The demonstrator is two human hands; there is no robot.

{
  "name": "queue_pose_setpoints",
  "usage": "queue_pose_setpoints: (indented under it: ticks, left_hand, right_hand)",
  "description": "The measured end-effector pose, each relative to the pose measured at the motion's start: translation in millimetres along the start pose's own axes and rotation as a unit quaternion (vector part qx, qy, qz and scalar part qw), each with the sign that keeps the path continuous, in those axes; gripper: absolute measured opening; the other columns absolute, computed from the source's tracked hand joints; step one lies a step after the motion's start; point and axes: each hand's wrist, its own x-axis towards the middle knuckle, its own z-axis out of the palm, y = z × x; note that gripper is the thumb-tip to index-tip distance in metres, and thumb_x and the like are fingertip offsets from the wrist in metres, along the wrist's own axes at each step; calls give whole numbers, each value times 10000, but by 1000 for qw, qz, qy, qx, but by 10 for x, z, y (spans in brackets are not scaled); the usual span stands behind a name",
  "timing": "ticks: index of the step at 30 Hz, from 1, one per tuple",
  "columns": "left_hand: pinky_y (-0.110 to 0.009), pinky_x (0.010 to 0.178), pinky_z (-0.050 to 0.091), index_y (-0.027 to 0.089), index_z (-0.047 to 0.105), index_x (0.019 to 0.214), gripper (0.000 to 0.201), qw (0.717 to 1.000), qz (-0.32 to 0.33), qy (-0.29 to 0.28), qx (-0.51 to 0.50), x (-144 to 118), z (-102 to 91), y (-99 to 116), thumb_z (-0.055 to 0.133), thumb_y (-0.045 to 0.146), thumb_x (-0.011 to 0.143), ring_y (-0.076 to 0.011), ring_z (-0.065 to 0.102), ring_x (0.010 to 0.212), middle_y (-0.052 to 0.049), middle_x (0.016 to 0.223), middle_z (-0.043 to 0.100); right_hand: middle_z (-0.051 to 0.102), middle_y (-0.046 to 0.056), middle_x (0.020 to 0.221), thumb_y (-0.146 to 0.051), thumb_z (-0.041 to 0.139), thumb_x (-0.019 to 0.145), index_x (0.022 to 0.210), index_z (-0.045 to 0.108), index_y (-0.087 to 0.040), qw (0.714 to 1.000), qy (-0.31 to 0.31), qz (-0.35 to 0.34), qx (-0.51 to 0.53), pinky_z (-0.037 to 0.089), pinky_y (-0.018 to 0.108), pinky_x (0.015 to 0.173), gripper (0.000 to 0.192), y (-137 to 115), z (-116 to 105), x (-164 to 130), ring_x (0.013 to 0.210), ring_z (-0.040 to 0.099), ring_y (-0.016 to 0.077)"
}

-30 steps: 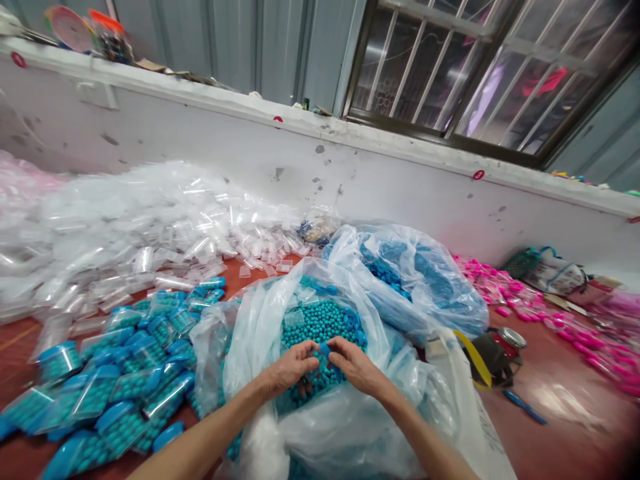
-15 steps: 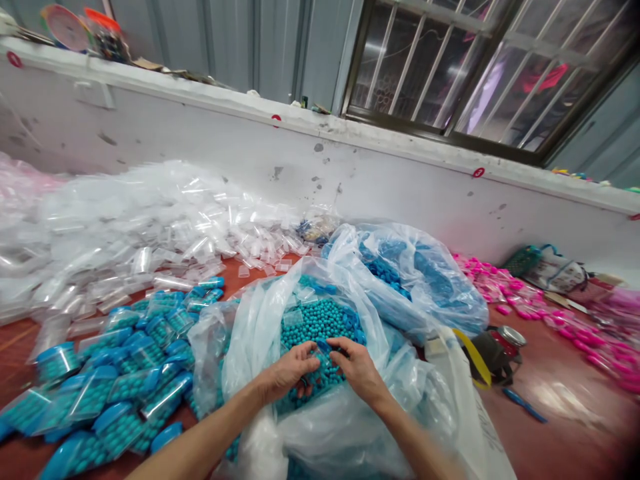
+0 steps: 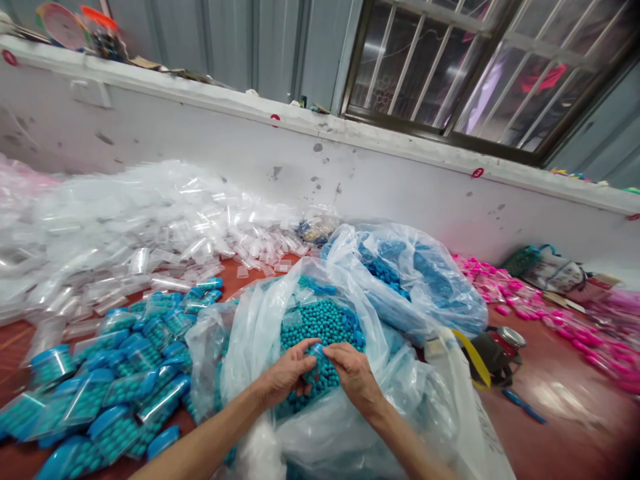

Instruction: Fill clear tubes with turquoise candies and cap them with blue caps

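Left hand point(image 3: 291, 371): half-curled, gripping a small clear plastic container point(image 3: 317, 367) between thumb and fingers, lower centre of the frame. Right hand point(image 3: 353, 371): thumb and forefinger drawn together in a narrow pinch at the container's blue cap point(image 3: 317, 349); remaining fingers folded in. Container: capped end towards the top of the frame, long axis seemingly steep, body running down between the hands; lower part largely hidden by fingers, contents not clear. Directly beneath: teal beads point(image 3: 320, 321), round and smooth, massed in a crumpled translucent plastic bag point(image 3: 253, 333). Lower left: filled containers point(image 3: 116, 430), clear-walled, blue-capped, bead-packed, heaped with axes in mixed directions. Upper left to centre: a pile of clear tubes point(image 3: 145, 223), glossy, jumbled. Right of centre: a second bag point(image 3: 440, 287), thin, bluish, wrinkled, with small blue pieces point(image 3: 387, 275) inside. Right edge: pink plastic pieces point(image 3: 525, 299), loosely strewn. Support: red tabletop point(image 3: 570, 407), smooth, reflecting light at lower right.
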Motion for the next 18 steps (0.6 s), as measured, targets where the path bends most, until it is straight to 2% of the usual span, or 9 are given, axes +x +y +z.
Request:
queue_pose_setpoints:
  ticks: [7,10,13,18]
  left_hand:
    - [-147,318,203,185,420,1054,590,997,19,71,-10,8,112,1,663,491,611,-46,362,344,107,461,406]
    - [-153,313,199,176,415,1082,571,998,22,62,25,-4,134,36,611,505,657,-45,388,339,90,499,454]
    - [-156,301,198,170,383,1146,612,994,25,58,90,-16,123,72,589,501,674,-42,391,306,92,500,463]
    - [-145,302,208,157,360,1166,687,995,14,33,88,-60,107,93,609,524,641,-35,409,316,80,538,487]
  right_hand:
    - [660,70,892,-142,358,868,987,654,-227,999,29,-27,-36,467,326,755,330,-97,121,-81,834,579,184]
    - [654,78,934,-176,402,844,1034,627,-199,995,61,70,29,469,322,767,295,-92,150,-81,847,588,191]
    - [661,58,823,-218,466,802,992,644,-176,976,56,190,93,476,293,694,263,-55,132,-42,743,595,186]
    - [602,-1,591,-229,516,735,778,688,-166,947,6,271,171,430,235,541,188,-33,85,2,557,536,142]
